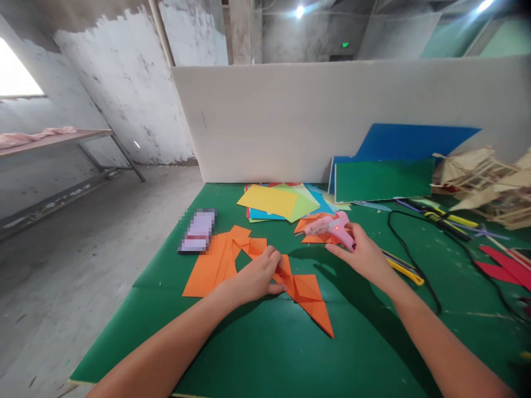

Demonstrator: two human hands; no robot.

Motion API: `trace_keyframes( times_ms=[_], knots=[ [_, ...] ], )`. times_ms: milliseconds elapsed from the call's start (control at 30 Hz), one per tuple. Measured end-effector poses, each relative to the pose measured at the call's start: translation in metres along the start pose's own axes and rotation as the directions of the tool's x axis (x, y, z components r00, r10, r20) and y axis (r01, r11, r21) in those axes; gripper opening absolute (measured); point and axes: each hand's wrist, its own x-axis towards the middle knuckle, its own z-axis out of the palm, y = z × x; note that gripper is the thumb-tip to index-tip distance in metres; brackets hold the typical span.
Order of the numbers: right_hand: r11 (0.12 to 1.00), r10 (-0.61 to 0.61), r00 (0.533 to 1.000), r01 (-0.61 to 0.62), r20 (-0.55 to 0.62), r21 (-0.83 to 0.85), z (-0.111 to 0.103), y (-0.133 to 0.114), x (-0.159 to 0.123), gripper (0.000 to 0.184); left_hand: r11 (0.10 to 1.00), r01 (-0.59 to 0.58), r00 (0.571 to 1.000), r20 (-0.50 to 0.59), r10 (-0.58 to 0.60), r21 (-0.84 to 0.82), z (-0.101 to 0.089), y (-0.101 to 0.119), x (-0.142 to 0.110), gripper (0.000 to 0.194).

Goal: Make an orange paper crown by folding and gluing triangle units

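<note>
Folded orange paper [309,290] lies at the middle of the green table, its pointed end toward the front. My left hand [259,276] is closed on its upper part, fingers bent and thumb low; the exact grip is partly hidden. At its left, pleated orange paper [211,268] lies flat, and I cannot tell whether the two are joined. A pink hot glue gun [332,225] is held by its handle in my right hand [367,257], nozzle pointing left, a small orange light showing on its side. Beneath the gun lies more folded orange paper [311,221].
A phone [199,232] lies at the left edge. Coloured paper sheets [267,200] are stacked at the back, before a white board [265,121]. On the right are a yellow utility knife [409,272], a black cord [409,243], red strips [506,265] and a wooden stick model [485,182].
</note>
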Motion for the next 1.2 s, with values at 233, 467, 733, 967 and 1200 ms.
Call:
trace_keyframes(
  times_ms=[233, 467, 733, 967, 1200],
  knots=[
    [0.982, 0.067, 0.989, -0.089, 0.134, 0.168, 0.004, 0.006, 0.002, 0.062, 0.999, -0.037, 0.998, 0.054, 0.034, 0.039, 0.001, -0.003, 0.001, 0.013],
    [0.974, 0.086, 0.975, -0.126, 0.207, 0.19, 0.003, 0.006, 0.001, 0.068, 0.993, -0.08, 0.995, 0.067, 0.075, 0.091, 0.001, -0.002, 0.002, 0.013],
    [0.984, 0.128, 0.967, -0.151, 0.221, 0.092, 0.006, 0.012, 0.004, 0.043, 0.994, -0.084, 0.993, 0.086, 0.079, 0.063, -0.002, 0.001, 0.001, 0.023],
    [0.99, 0.128, 0.978, -0.116, 0.167, -0.078, 0.005, 0.027, 0.005, 0.032, 0.995, -0.078, 0.994, 0.082, 0.072, 0.069, -0.001, 0.001, 0.002, 0.023],
    [0.962, 0.174, 0.965, -0.124, 0.195, -0.245, -0.011, 0.028, 0.004, 0.025, 0.994, -0.075, 0.995, 0.078, 0.069, 0.08, 0.0, 0.001, 0.001, 0.022]
  ],
)
